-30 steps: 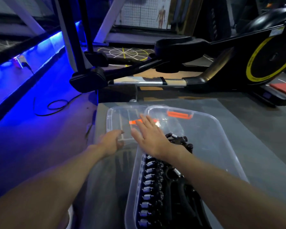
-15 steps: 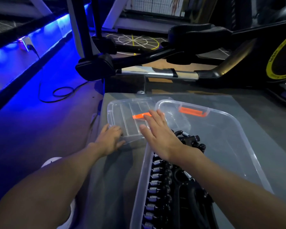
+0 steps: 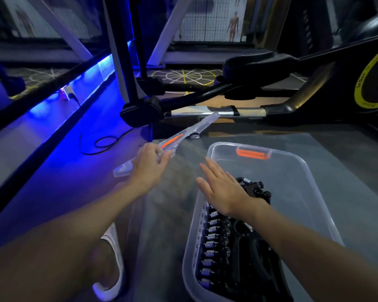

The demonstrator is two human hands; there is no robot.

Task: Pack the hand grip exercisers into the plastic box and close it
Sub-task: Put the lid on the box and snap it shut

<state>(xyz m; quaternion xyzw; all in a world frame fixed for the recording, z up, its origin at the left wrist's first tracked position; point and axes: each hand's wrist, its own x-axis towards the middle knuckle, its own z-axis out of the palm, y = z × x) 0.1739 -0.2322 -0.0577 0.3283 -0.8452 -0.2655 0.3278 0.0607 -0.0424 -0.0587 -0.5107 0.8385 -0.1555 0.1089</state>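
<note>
- An elliptical trainer [image 3: 314, 90] fills the far side of the room, black with a yellow ring on its flywheel housing; white lettering runs along that ring but is too blurred to read.
- A blue light strip [image 3: 52, 101] glows along the left wall, tinting the floor [image 3: 42, 171] blue, and a black cable [image 3: 100, 142] lies coiled on it.
- Anatomy posters [image 3: 234, 25] hang on the back wall; their print is too small to read.
- The grey surface [image 3: 347, 171] carries the work, its top bare around the box.
- The clear plastic box [image 3: 310, 192] stands open on the surface at lower right, with an orange latch [image 3: 251, 154] on its far rim.
- The black hand grip exercisers [image 3: 231, 247] lie packed in the near left part of the box, their metal springs lined up in a row along the left wall.
- The clear lid [image 3: 183, 136] is off the surface, tilted steeply edge-on to the camera, left of the box and apart from it; an orange latch shows through it.
- The left hand [image 3: 148, 165] is clamped on the lid's near edge, fingers curled over it, forearm reaching forward.
- The right hand [image 3: 220, 188] hangs flat and empty, fingers spread and pointing away, over the box's left rim and the exercisers.
- A foot in a white slipper [image 3: 111, 269] shows below the left forearm.
</note>
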